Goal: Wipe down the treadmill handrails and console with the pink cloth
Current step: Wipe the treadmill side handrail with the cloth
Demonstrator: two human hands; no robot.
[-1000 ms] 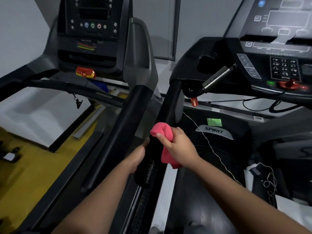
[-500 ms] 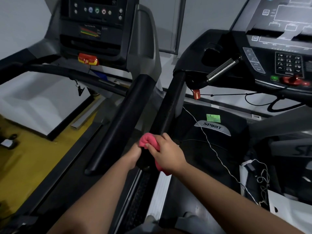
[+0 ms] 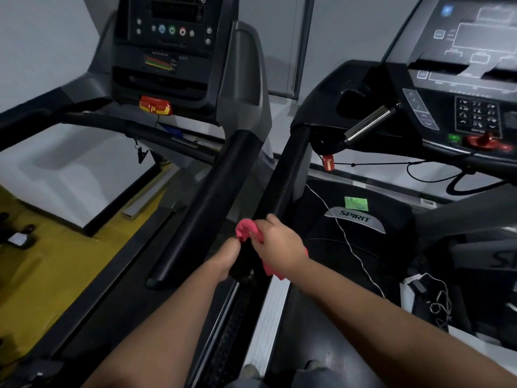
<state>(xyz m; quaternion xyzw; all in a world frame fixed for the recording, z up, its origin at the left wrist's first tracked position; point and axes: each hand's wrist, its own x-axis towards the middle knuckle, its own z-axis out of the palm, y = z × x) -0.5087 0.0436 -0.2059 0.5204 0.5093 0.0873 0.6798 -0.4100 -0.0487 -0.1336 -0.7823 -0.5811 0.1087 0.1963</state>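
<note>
My right hand (image 3: 279, 245) grips the pink cloth (image 3: 244, 229) bunched around the near end of the black padded left handrail (image 3: 285, 175) of the right treadmill. Part of the cloth hangs below my wrist. My left hand (image 3: 228, 259) holds the same handrail's end from the left side, just under the cloth. The right treadmill's console (image 3: 464, 79), with keypad and red safety key, is at the upper right. A silver pulse grip (image 3: 369, 123) sticks out below it.
A second treadmill stands on the left with its own console (image 3: 170, 49) and black right handrail (image 3: 221, 189), close beside the one I hold. A white cable (image 3: 347, 242) runs over the SPIRIT motor cover (image 3: 355, 219). Yellow floor (image 3: 36, 264) lies at left.
Both hands slid toward me down the handrail to its near end, with the cloth still wrapped on it. The view has shifted slightly.
</note>
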